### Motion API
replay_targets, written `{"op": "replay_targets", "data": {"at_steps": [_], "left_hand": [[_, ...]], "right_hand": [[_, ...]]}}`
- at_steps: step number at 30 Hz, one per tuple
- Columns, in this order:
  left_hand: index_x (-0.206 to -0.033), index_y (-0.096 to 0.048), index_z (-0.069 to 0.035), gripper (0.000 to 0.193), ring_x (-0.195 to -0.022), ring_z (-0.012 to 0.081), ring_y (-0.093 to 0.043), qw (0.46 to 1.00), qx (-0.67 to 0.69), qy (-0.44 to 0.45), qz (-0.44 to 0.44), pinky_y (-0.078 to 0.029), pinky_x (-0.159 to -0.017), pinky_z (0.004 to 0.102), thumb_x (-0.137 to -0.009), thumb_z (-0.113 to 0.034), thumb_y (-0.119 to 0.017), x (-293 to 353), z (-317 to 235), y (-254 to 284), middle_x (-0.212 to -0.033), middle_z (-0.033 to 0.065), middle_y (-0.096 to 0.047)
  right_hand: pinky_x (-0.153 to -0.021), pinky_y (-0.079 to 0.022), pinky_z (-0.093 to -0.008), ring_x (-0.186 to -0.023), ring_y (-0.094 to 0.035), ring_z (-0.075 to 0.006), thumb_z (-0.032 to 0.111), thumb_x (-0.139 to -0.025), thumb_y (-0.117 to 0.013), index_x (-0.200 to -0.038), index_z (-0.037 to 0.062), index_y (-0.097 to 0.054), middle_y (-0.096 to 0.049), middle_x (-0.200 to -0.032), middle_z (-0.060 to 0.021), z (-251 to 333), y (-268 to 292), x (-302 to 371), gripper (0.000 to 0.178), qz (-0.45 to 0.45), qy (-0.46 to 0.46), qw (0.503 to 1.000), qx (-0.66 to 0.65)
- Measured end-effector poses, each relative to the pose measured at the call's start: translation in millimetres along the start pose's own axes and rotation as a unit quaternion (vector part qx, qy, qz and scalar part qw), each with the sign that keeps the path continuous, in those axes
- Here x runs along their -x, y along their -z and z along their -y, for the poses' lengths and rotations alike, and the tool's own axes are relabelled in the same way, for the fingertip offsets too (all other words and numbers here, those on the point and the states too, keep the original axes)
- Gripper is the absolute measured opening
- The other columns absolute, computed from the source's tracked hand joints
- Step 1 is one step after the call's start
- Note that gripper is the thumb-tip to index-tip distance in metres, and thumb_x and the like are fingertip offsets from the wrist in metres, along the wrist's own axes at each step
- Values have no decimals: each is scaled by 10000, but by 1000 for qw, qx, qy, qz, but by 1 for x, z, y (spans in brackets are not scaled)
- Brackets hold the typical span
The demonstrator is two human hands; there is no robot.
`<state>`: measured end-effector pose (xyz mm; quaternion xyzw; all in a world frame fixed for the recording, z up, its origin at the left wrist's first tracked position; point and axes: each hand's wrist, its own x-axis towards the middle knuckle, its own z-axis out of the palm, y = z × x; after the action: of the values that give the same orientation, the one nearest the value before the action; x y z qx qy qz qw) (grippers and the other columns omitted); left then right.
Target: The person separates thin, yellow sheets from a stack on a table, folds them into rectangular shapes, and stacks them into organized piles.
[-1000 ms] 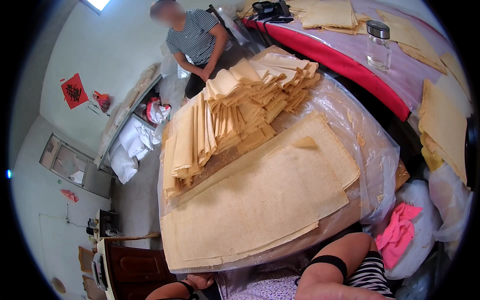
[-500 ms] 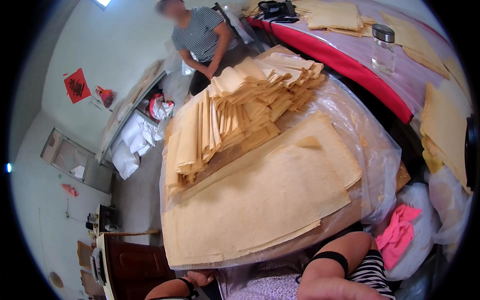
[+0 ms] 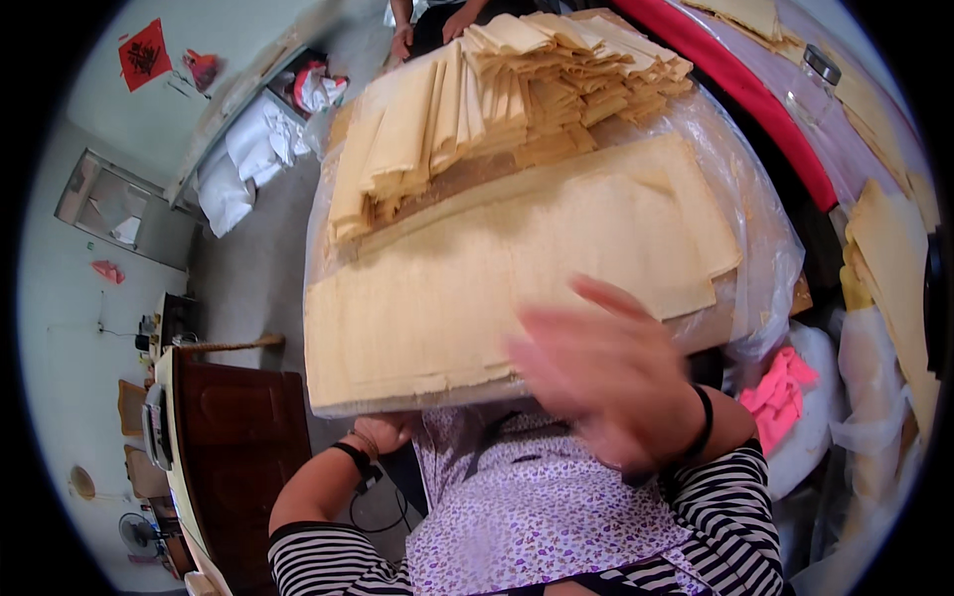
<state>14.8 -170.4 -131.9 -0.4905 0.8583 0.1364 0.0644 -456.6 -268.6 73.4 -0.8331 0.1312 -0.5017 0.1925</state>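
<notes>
Wide, thin tan sheets lie flat in a stack on the near part of the low table. My right hand is raised over their near edge, blurred by motion, its thumb apart from the outstretched fingers and nothing visible in it. By the near left edge of the table, my left hand hangs low beside my purple-patterned apron; its fingers are mostly hidden. Beyond the flat stack, folded tan sheets are heaped in overlapping rows.
Clear plastic covers the table. Opposite sits another person, whose hands show at the far edge. A red-edged bed-like surface at the right holds more sheets and a glass jar. Pink cloth lies at right; a brown cabinet stands left.
My right hand has risen from my lap to above the near edge of the sheets. My view has tipped down, showing more apron. The left hand stays near the table edge.
</notes>
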Motion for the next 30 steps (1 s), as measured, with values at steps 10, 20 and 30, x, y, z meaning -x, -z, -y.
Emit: {"op": "replay_targets", "data": {"at_steps": [10, 20, 30], "left_hand": [[-1076, -739, -201, 279, -1080, 379, -639, 991, -24, 24, -127, -504, -951, 501, -857, -296, -596, -8, -16, 5, -1150, 124, -700], [-1120, -737, -157, 299, -948, 349, -689, 993, 91, 69, 38, -553, -853, 455, -903, -300, -590, -37, -71, 1, -1059, 155, -723], [-1065, -724, 10, 187, -862, 133, -701, 847, 492, 127, -155, -547, -784, 273, -983, -120, -617, 24, -77, 62, -938, 87, -759]], "right_hand": [[-1229, -215, -465, -1491, -304, -319, 541, -846, -701, -1438, 50, -468, -379, -1573, -168, -99, -128, 70, 803, 307, -193, 901, 236], [-1194, -285, -460, -1442, -382, -326, 434, -819, -733, -1384, 72, -546, -468, -1513, -141, -80, -126, 61, 696, 288, -196, 907, 235], [-892, -561, -391, -1056, -688, -285, 114, -812, -730, -1059, 63, -689, -719, -1095, -73, -62, -132, 73, 256, 170, -97, 948, 249]]}}
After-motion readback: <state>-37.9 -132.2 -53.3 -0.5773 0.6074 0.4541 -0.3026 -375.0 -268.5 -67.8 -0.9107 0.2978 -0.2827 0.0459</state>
